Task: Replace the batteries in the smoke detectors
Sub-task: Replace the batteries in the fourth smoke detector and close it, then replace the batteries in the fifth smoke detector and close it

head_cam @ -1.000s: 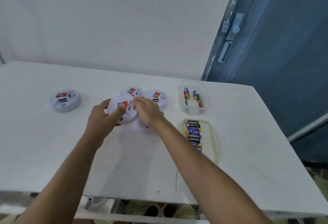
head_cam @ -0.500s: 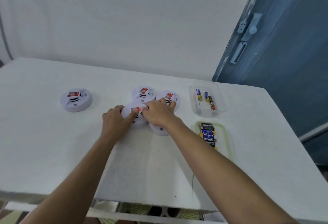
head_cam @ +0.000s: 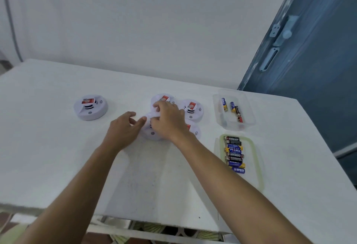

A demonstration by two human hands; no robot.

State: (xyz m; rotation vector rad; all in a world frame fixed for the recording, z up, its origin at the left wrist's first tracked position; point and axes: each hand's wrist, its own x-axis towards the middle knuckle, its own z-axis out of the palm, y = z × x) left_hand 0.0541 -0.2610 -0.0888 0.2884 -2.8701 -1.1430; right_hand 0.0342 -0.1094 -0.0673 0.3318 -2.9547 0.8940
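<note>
White plastic is sitting under both my hands as my right hand point(head_cam: 170, 122) is curling its fingers over the smoke detector point(head_cam: 152, 132) on the table point(head_cam: 58, 156), seemingly gripping it, my left hand point(head_cam: 123, 129) touching its edge, fingers loosely parted.

Illumination is soft, even and fairly bright, with a cool bluish cast over the matte white tabletop point(head_cam: 58, 156) and the plain white wall point(head_cam: 135, 21). Shadows are faint: a pale diffuse patch lies on the tabletop beneath the two bare forearms. No hard glare appears. Wide-angle distortion slants the blue painted door point(head_cam: 309, 50) and curves the table edges. Both hands show slight motion blur; fine detail is soft throughout.
</note>
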